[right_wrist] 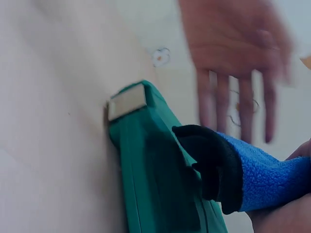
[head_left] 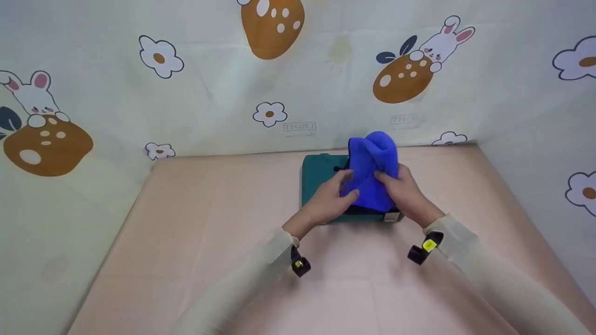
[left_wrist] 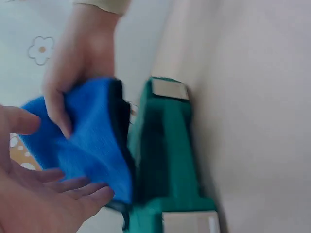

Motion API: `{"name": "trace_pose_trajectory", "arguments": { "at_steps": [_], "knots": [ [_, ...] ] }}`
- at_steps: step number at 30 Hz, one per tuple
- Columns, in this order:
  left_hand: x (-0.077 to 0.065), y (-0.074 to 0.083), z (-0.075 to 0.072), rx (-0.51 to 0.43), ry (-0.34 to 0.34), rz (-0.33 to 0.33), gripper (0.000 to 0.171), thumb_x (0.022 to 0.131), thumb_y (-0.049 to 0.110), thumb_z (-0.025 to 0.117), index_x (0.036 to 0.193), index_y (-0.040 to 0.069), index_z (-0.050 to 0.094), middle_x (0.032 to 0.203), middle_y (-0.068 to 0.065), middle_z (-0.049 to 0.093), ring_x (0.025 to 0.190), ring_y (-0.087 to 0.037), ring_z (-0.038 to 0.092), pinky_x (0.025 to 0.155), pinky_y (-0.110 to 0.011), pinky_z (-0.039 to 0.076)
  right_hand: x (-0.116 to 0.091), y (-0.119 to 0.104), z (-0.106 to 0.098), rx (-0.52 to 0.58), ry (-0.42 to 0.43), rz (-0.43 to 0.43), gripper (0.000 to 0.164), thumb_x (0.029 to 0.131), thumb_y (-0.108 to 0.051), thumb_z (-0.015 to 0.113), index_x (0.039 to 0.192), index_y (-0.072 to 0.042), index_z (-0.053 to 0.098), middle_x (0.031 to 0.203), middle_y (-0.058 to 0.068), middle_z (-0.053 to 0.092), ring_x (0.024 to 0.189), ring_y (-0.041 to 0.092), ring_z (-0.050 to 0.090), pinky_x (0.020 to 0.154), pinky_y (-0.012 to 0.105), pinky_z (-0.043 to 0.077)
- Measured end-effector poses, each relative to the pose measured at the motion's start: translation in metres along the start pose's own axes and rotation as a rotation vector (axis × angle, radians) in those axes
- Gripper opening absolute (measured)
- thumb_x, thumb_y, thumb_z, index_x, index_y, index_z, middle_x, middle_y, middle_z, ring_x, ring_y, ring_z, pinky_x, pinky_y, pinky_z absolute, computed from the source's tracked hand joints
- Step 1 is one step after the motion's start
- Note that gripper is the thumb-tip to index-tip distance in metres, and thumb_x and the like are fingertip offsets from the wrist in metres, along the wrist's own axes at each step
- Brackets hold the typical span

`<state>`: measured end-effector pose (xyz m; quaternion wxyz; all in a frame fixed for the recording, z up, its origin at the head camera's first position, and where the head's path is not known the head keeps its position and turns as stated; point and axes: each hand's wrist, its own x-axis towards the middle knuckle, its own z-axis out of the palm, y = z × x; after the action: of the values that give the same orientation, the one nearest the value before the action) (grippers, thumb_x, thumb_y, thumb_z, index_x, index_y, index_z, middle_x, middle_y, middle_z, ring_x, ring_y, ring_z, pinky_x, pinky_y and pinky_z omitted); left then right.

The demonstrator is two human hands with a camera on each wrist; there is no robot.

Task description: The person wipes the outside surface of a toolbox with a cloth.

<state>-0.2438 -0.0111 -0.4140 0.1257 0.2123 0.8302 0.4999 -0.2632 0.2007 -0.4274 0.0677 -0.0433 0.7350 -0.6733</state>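
My right hand (head_left: pixel 409 191) grips a blue fleecy cloth piece (head_left: pixel 370 179), thumb on its face. It has black edging and a black underside, and its top is folded over. Above the bare table stands my left hand (head_left: pixel 328 200) at the cloth's left side. In the left wrist view the left hand's fingers (left_wrist: pixel 87 191) are extended and spread, overlapping the cloth's lower part. The right wrist view shows that palm above the cloth with nothing in it. Under the cloth lies a teal-green case (head_left: pixel 321 179) with beige latches (left_wrist: pixel 190 222), partly hidden.
The case lies on a pale pink tabletop (head_left: pixel 223 223), close to its back edge. Behind stands a white wall covering (head_left: pixel 209 111) printed with rabbits, flowers and brown fruit. Each wrist wears a black strap mount (head_left: pixel 300 265) with a yellow mark.
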Motion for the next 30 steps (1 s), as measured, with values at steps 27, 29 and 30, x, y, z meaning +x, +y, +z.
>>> {"name": "trace_pose_trajectory", "arguments": {
  "at_steps": [27, 29, 30],
  "knots": [
    [0.019, -0.020, 0.049, 0.984, -0.235, -0.028, 0.017, 0.103, 0.011, 0.062, 0.117, 0.010, 0.072, 0.106, -0.006, 0.070, 0.085, -0.017, 0.062, 0.081, -0.034, 0.056, -0.020, 0.009, -0.070, 0.227, 0.150, 0.075, 0.067, 0.108, -0.013, 0.047, 0.161, -0.002, 0.007, 0.161, 0.019, 0.022, 0.146, 0.034, 0.026, 0.117, 0.052, 0.021],
    [0.018, -0.019, 0.047, 0.950, -0.239, -0.047, 0.017, 0.103, 0.011, 0.062, 0.117, 0.010, 0.071, 0.108, -0.006, 0.069, 0.085, -0.017, 0.060, 0.083, -0.034, 0.055, -0.020, 0.010, -0.072, 0.238, 0.155, 0.069, 0.066, 0.108, -0.016, 0.047, 0.160, -0.002, 0.008, 0.159, 0.019, 0.023, 0.145, 0.033, 0.028, 0.117, 0.051, 0.021],
    [0.016, -0.019, 0.046, 0.941, -0.241, -0.052, 0.017, 0.104, 0.011, 0.061, 0.118, 0.010, 0.071, 0.109, -0.007, 0.069, 0.087, -0.018, 0.060, 0.084, -0.035, 0.055, -0.021, 0.011, -0.074, 0.249, 0.161, 0.064, 0.065, 0.109, -0.017, 0.048, 0.159, -0.001, 0.010, 0.158, 0.019, 0.024, 0.144, 0.033, 0.029, 0.117, 0.050, 0.022]
  ]
}}
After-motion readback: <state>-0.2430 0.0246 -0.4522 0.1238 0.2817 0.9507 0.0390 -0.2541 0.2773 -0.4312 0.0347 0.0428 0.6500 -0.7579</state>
